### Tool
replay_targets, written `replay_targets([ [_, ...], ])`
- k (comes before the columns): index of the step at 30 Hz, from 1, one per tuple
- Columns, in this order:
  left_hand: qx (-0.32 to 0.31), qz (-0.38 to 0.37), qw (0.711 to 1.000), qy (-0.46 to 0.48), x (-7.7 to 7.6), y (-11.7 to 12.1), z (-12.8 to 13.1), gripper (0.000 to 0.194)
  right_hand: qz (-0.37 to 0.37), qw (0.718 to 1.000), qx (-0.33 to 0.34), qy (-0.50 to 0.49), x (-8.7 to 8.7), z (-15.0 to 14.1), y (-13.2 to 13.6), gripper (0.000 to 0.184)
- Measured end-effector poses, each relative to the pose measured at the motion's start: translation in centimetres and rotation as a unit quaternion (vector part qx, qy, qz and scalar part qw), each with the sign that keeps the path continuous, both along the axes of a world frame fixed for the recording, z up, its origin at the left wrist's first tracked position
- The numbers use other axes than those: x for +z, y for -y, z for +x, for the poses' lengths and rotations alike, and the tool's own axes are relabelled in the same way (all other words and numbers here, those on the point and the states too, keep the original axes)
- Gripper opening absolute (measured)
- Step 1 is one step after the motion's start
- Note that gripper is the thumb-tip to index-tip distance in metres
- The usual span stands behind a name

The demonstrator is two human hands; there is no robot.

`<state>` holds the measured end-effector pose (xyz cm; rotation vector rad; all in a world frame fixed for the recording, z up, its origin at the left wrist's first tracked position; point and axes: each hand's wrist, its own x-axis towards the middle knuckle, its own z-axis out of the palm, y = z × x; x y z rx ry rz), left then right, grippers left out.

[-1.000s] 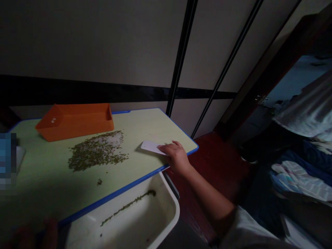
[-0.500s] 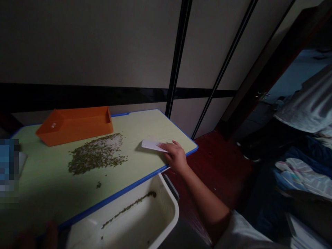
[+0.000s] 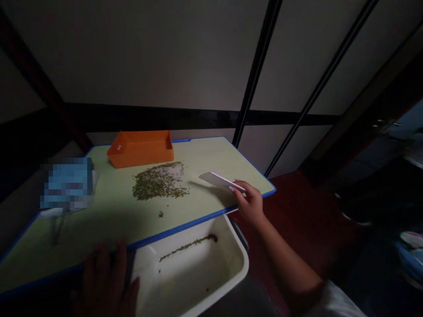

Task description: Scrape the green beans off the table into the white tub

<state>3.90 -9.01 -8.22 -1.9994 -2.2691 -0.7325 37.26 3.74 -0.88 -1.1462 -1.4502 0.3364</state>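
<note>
My right hand [image 3: 251, 204] is closed on one end of a thin white flat scraper [image 3: 216, 180], which is tilted above the right part of the pale yellow table [image 3: 211, 152]. To its left lies a loose heap of small green grains mixed with whitish ones [image 3: 157, 182]. A few stray grains [image 3: 161, 215] sit nearer the front. At the blue-edged front of the table is my left hand [image 3: 105, 277], dim, with fingers apart and nothing seen in it. Between my hands, below the table edge, stands a white tub [image 3: 243, 264] with a line of green grains inside.
An orange open-fronted tray [image 3: 142, 156] stands at the back of the table. A blurred-out blue item [image 3: 68, 182] lies at the far left. Behind are wardrobe panels [image 3: 158, 57]. Red floor [image 3: 287, 189] shows on the right, with dark clutter beyond.
The view has swung left, bringing more of my left hand and the blue item into sight. The white scraper has tipped up in my right hand. The heap looks much the same.
</note>
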Motion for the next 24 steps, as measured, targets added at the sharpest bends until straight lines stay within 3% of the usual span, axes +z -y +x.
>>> replay_targets([
  [3,0.031,-0.031,0.999,0.026,1.4,0.1,1.2,0.065,-0.023,0.998,0.046,-0.03,0.8,-1.4,0.2,0.017],
  [8,0.043,-0.063,0.996,0.042,2.9,0.3,2.0,0.061,-0.092,0.983,0.12,-0.103,1.9,-4.1,-1.7,0.03],
  [14,0.042,-0.062,0.996,0.044,2.8,0.9,2.2,0.061,-0.143,0.972,0.133,-0.13,1.8,-6.5,-3.3,0.039],
  [24,0.034,-0.029,0.998,0.051,2.4,1.0,2.5,0.065,-0.163,0.971,0.11,-0.135,1.4,-6.9,-3.0,0.04],
])
